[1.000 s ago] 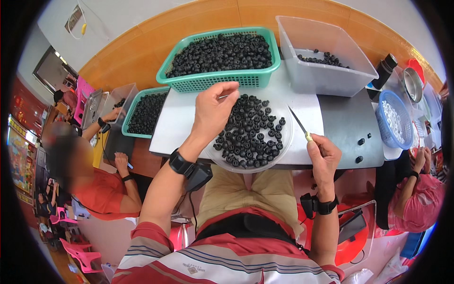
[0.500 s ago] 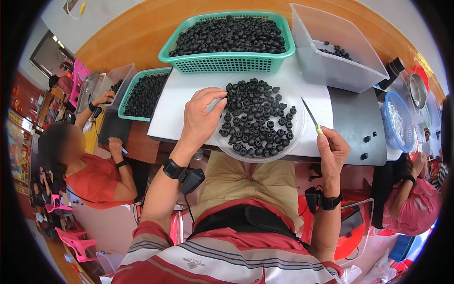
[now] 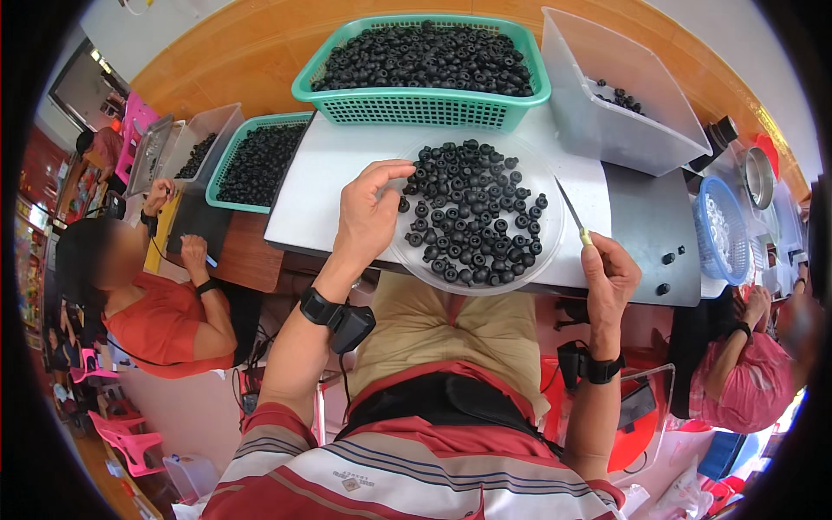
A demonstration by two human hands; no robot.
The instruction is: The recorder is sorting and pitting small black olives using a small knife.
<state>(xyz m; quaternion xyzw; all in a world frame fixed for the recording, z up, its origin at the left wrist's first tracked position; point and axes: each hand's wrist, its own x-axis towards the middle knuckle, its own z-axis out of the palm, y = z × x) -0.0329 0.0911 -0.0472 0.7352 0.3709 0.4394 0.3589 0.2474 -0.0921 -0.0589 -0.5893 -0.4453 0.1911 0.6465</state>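
Note:
A round clear plastic tray (image 3: 539,260) in front of me carries a loose heap of small black round parts with holes (image 3: 472,212). My left hand (image 3: 368,212) is over the tray's left rim, index finger stretched to the edge of the heap and thumb apart from it. One black part (image 3: 404,204) lies close by the thumb tip; I see nothing gripped. In my right hand (image 3: 611,273) is a small knife (image 3: 570,206) with a pale yellow handle, its thin pointed blade angled up and left beside the tray's right rim.
Behind the tray stands a green basket (image 3: 425,111) full of black parts. A clear bin (image 3: 624,139) with a few parts is to its right. Several loose parts lie on the dark board (image 3: 650,234). Co-workers sit left and right, near another green basket (image 3: 260,165) and a blue basket (image 3: 724,230).
The whole view has shifted slightly. My left hand stays by the heap's left edge, and the knife stays in my right hand. The left co-worker's raised hand has moved away from the clear bin.

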